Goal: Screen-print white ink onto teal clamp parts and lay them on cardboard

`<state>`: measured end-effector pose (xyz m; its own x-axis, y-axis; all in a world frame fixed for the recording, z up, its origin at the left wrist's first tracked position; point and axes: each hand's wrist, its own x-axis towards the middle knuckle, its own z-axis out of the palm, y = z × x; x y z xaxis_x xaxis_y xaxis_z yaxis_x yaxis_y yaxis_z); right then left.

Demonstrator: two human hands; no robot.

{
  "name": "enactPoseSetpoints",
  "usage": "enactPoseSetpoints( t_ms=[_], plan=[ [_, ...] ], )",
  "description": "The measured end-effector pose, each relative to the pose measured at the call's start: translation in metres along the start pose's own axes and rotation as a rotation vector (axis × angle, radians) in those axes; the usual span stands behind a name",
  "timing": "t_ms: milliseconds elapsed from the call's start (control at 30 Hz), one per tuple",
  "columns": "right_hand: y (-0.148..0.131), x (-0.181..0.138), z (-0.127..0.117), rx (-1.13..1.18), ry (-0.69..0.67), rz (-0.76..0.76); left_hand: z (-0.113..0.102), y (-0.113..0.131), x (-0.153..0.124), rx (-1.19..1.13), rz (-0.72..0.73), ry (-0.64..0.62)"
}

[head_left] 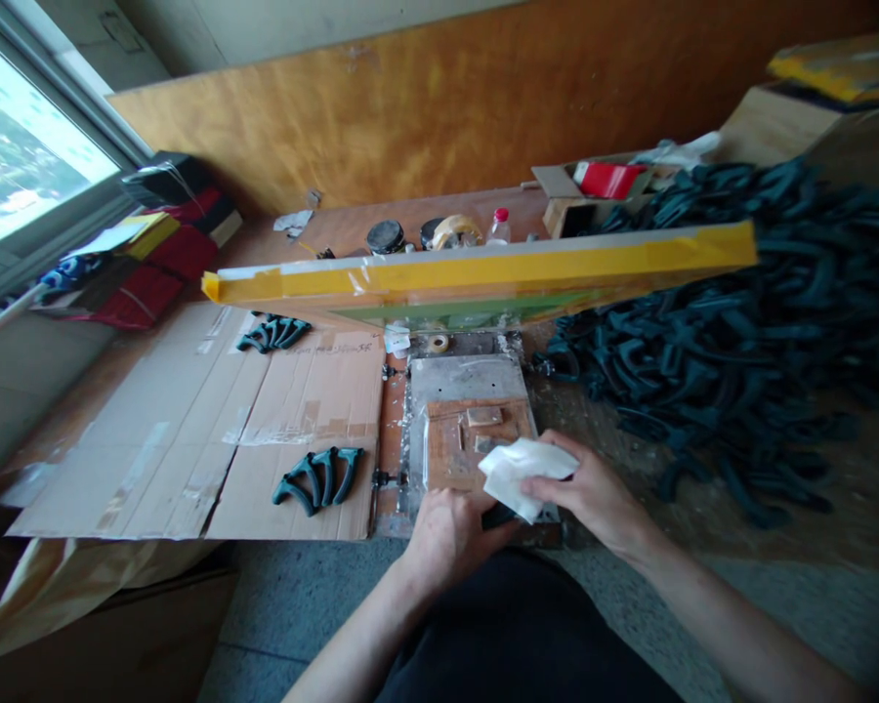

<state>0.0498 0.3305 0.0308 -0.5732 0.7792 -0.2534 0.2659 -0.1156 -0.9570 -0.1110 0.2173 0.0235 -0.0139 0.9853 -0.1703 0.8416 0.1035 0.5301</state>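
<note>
White rag [517, 474], crumpled, is pinched between the thumb and fingers of the right hand [593, 493] and pressed on the near right corner of the brown jig plate [454, 444]. The left hand [446, 532] lies knuckles-up at the near edge of this plate with its fingers curled downward; whether it grips anything cannot be told. A dark piece [499, 516] shows between the two hands and is mostly hidden.

The jig plate sits on a grey metal bed [469, 376] with smeared margins. Above the bed, a screen frame [483, 273] wrapped in yellow tape is raised, its near edge lifted clear of the bed.

Right of the bed lies a large heap of dark teal curved parts [739, 322]. Left of it, a flattened cardboard sheet [190, 430] bears two small fanned groups of the same parts: a near group [318, 478] and a far group [272, 334].

Behind the frame stand a tape roll [454, 231], a small bottle with a red cap [498, 227] and a round dark lid [386, 236]. A plywood panel [410, 107] backs the bench, and a window [29, 146] is at far left.
</note>
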Motion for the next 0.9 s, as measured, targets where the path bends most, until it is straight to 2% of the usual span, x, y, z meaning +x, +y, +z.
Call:
enactPoseSetpoints(
  t_ms=[67,133,233,300,367,433,500,600,700,800,900],
  plan=[
    [0.006,0.007,0.004,-0.14,-0.012,-0.062,0.0,0.004,-0.002,0.042,0.078,-0.012],
    [0.013,0.018,0.001,-0.202,0.056,-0.083,-0.001,0.009,-0.005,0.042,0.139,-0.017],
    [0.018,0.027,-0.011,-0.101,0.204,0.002,-0.004,0.014,-0.007,-0.016,0.155,0.031],
    [0.013,0.021,-0.018,0.017,0.25,0.043,-0.006,0.014,-0.007,-0.031,0.142,0.052],
    [0.003,0.008,-0.019,0.042,0.2,0.033,-0.007,0.013,-0.006,-0.03,0.13,0.06],
    [-0.005,-0.002,-0.015,-0.034,0.091,-0.024,-0.005,0.012,-0.005,-0.015,0.13,0.058],
    [-0.007,-0.003,-0.009,-0.131,0.037,-0.088,-0.003,0.012,-0.006,0.005,0.155,0.058],
    [0.002,0.009,-0.009,-0.14,0.126,-0.064,-0.002,0.014,-0.007,0.002,0.217,0.084],
    [0.005,0.013,-0.019,0.007,0.215,0.037,-0.002,0.017,-0.005,-0.004,0.24,0.144],
    [-0.007,-0.001,-0.024,0.091,0.147,0.009,-0.002,0.018,-0.002,0.014,0.233,0.169],
    [-0.016,-0.008,-0.021,-0.022,0.052,-0.104,0.0,0.02,0.0,0.016,0.232,0.158]
  ],
)
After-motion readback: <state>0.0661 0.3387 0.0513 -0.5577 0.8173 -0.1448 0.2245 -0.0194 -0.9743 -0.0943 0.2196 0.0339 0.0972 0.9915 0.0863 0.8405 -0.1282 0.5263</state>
